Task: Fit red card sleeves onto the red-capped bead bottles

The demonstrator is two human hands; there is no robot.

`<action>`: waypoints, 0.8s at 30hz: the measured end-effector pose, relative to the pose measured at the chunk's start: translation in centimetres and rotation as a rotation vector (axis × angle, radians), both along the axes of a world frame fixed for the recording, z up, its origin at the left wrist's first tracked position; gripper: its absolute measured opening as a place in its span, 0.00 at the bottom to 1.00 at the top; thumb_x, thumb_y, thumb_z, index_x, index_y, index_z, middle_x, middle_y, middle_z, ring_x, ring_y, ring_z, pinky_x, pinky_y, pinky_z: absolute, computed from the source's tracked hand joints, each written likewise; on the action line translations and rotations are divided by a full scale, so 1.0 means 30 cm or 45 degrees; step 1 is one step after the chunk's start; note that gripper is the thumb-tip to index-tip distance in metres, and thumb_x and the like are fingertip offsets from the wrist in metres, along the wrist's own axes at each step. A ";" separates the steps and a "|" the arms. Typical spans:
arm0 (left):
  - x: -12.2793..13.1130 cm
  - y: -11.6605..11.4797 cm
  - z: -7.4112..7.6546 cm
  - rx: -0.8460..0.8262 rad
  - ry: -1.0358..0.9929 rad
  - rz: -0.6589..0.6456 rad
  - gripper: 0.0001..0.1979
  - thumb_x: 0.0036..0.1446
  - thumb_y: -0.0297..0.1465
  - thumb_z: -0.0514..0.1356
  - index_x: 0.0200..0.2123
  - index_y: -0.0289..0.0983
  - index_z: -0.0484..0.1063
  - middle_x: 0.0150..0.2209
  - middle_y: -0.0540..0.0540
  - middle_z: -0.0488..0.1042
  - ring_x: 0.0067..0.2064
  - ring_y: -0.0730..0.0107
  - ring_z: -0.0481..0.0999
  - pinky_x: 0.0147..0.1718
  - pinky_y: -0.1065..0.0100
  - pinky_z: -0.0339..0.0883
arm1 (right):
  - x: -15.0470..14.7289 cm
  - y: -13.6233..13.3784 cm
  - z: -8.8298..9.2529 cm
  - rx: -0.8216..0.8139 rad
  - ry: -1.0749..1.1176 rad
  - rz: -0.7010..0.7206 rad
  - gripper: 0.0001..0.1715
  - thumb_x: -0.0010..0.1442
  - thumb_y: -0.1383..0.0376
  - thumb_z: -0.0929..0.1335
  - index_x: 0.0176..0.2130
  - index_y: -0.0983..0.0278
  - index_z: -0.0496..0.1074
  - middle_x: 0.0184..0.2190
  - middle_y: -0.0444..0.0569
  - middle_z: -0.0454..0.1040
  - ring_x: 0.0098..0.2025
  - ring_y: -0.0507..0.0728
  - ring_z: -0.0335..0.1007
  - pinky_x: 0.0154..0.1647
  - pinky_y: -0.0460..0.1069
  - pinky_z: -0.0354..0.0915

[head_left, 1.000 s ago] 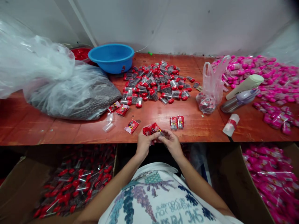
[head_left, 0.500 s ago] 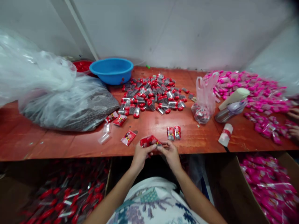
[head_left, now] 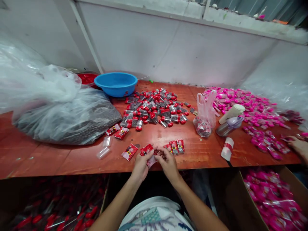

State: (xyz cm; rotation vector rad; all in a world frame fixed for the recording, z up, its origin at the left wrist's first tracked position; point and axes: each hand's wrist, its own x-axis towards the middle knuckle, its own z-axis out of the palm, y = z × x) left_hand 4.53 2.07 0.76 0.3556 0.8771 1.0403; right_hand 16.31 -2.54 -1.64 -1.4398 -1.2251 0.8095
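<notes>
My left hand point(head_left: 141, 165) grips a red printed packet point(head_left: 146, 149) by its lower edge, just above the table's front edge. A pale, see-through part of the packet hangs below the thumb. Curled in from the other side, my right hand point(head_left: 168, 163) pinches the packet's right edge; its fingertips partly hide that spot. Three similar packets point(head_left: 173, 147) lie in a row just beyond my right hand. Left of my left hand lies another red packet point(head_left: 130, 151), flat on the table.
Further back spreads a heap of red-capped clear tubes point(head_left: 154, 109). Left are a big plastic sack point(head_left: 72, 115), a blue basin point(head_left: 116, 85) and empty clear tubes point(head_left: 104, 152). Right are a knotted bag point(head_left: 204, 122), bottles point(head_left: 229, 125), a white roll point(head_left: 227, 149), pink pieces point(head_left: 250, 107) and another person's hand point(head_left: 299, 146).
A third packet now lies in the row on the right, where two lay before. My hands have shifted on the packet, and the view has tilted up, showing more wall.
</notes>
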 end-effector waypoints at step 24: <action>-0.100 0.090 -0.008 -0.161 0.031 0.189 0.05 0.45 0.17 0.64 0.27 0.29 0.75 0.27 0.43 0.78 0.27 0.68 0.78 0.27 0.68 0.76 | 0.223 0.473 -0.053 -0.132 -1.111 -0.065 0.14 0.56 0.65 0.69 0.44 0.66 0.72 0.44 0.59 0.70 0.47 0.64 0.64 0.48 0.56 0.61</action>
